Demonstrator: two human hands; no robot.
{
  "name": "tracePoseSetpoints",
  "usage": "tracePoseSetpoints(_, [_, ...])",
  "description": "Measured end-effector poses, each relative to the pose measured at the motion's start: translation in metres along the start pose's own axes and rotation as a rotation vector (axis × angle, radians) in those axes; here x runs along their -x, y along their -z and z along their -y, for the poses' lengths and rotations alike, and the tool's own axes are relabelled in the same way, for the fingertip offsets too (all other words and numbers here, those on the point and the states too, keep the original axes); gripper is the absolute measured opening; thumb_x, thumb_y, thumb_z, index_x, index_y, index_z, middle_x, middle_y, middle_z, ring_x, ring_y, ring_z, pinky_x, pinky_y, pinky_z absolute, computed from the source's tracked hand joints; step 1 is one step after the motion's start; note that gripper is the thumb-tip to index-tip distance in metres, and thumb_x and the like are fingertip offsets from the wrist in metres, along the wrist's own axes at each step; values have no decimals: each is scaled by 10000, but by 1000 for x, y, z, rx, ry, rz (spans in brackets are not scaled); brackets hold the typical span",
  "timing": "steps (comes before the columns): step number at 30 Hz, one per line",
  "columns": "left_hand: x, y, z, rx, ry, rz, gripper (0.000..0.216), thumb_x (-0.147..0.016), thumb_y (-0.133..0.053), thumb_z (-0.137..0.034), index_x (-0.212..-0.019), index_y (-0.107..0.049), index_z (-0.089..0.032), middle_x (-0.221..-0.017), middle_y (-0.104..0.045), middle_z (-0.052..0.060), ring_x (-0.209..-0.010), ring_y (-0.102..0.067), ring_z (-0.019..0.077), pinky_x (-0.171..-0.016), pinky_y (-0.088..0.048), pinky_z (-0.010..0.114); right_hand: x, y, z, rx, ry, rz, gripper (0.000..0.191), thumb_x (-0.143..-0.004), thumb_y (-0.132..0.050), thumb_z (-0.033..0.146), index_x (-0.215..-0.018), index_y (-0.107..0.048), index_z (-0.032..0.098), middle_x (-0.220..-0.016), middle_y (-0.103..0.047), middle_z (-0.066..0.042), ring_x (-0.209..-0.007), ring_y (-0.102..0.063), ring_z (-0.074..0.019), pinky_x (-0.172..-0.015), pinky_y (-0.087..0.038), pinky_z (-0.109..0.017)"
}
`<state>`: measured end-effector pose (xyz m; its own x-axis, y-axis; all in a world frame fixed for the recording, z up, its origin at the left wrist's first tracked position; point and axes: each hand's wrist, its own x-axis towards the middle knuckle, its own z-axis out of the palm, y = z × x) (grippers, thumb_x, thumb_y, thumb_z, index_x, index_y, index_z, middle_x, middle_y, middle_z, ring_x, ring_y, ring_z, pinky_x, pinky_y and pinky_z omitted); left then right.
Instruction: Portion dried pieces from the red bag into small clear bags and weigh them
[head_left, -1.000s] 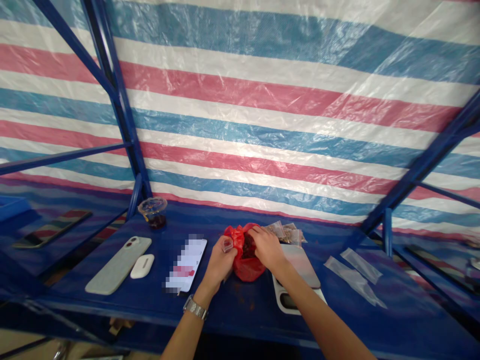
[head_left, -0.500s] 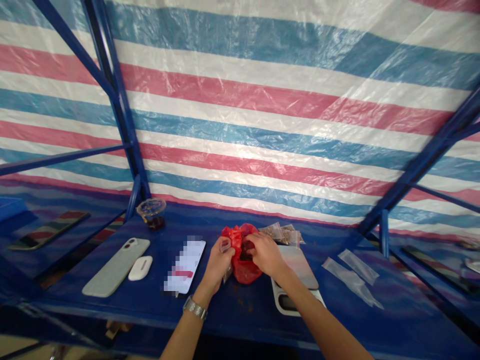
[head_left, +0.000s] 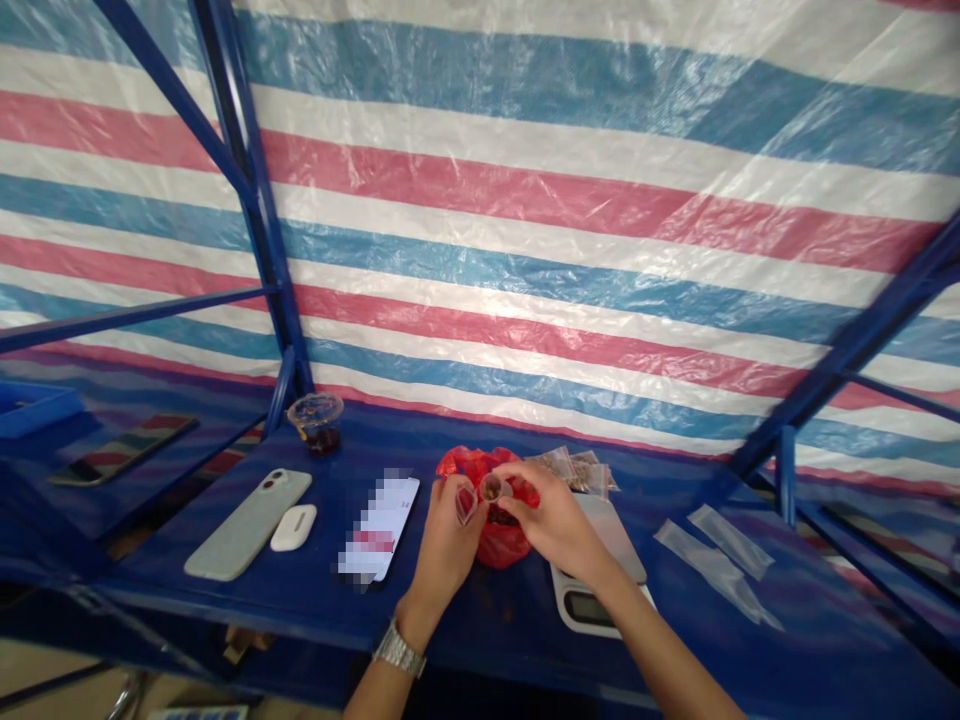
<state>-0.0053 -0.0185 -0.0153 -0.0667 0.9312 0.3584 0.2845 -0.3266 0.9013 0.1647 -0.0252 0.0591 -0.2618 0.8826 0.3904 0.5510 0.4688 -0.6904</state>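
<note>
My left hand is closed on a small clear plastic bag, its mouth held open and facing up. The fingers of my right hand pinch a small round clear cup with brownish bits inside. This cup is just right of the clear bag's mouth, over the red plastic bag. Dark contents show inside the red bag, which stands open on the blue table behind and between my hands. Partly under my right forearm lies a white digital scale.
Several filled small bags lie behind the scale, and flat clear bags lie right. Leftward are a lit phone, a white earbud case, a pale phone and a lidded cup. Blue posts flank the table.
My right hand has come up out of the red bag with the small cup. My left hand has turned, bringing the clear bag's mouth close to it. The view has shifted slightly left.
</note>
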Motion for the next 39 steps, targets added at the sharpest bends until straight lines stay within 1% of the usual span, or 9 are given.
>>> tracePoseSetpoints(5, [6,-2,-13,78,14,32,215,-875,-645,-186,-1081,-652,-245,-1148,-557,79,-1002,-629,241,-962,-520,412,3,-4,25,233,124,67,361,-921,-569,66,-1180,-709,274,-1223,-696,-55,-1224,-603,-238,-1127,-434,-425])
tracePoseSetpoints(9, [9,-5,-11,98,-9,34,252,-874,-614,-143,-1110,-624,-232,-1162,-544,83,-1016,-626,235,-987,-522,435,5,-8,27,352,189,148,442,-938,-518,29,-1275,-674,268,-1269,-656,-73,-1175,-626,-234,-1079,-491,-408])
tracePoseSetpoints(13, [11,-6,-5,110,-23,27,283,-837,-593,-78,-1082,-630,-216,-1147,-548,82,-1032,-624,234,-997,-518,432,8,-11,26,359,216,167,493,-925,-513,3,-1307,-661,276,-1280,-644,-73,-1160,-636,-233,-1056,-510,-392])
tracePoseSetpoints(19, [13,-5,-8,111,-29,29,295,-860,-596,-112,-1132,-623,-226,-1156,-550,75,-1057,-616,236,-1004,-499,421,10,-11,26,337,229,122,445,-956,-514,51,-1301,-672,282,-1290,-644,-64,-1195,-624,-225,-1084,-492,-393])
tracePoseSetpoints(24, [11,3,-12,82,93,-65,136,-787,-700,-160,-896,-641,-216,-968,-583,51,-914,-608,243,-894,-499,375,5,8,16,400,114,-27,377,-955,-529,92,-1230,-713,271,-1280,-665,-64,-1189,-631,-231,-1073,-482,-391])
tracePoseSetpoints(29, [20,17,-14,-20,177,-170,110,-762,-710,-195,-811,-616,-225,-869,-575,38,-720,-582,215,-754,-456,348,5,19,-5,529,-14,151,368,-865,-565,16,-1097,-749,234,-1150,-708,-65,-1131,-641,-228,-1041,-459,-349])
tracePoseSetpoints(33, [36,20,-19,-57,208,-112,120,-756,-703,-198,-758,-593,-245,-765,-573,12,-651,-561,201,-669,-393,310,7,6,-20,547,-30,223,443,-821,-545,-32,-1131,-741,216,-1191,-707,-77,-1152,-636,-226,-1038,-448,-339])
tracePoseSetpoints(36, [43,16,-24,-22,269,9,144,-749,-710,-190,-748,-578,-249,-711,-603,2,-645,-577,203,-646,-364,292,7,-2,-26,582,-37,240,517,-770,-526,-69,-1160,-734,200,-1209,-700,-88,-1171,-627,-231,-1046,-436,-351])
tracePoseSetpoints(39, [43,12,-30,26,337,102,146,-754,-702,-176,-764,-575,-247,-696,-631,-2,-661,-600,205,-647,-371,284,6,-4,-27,552,-28,269,498,-747,-532,-63,-1114,-747,197,-1181,-709,-83,-1144,-638,-230,-1023,-443,-338])
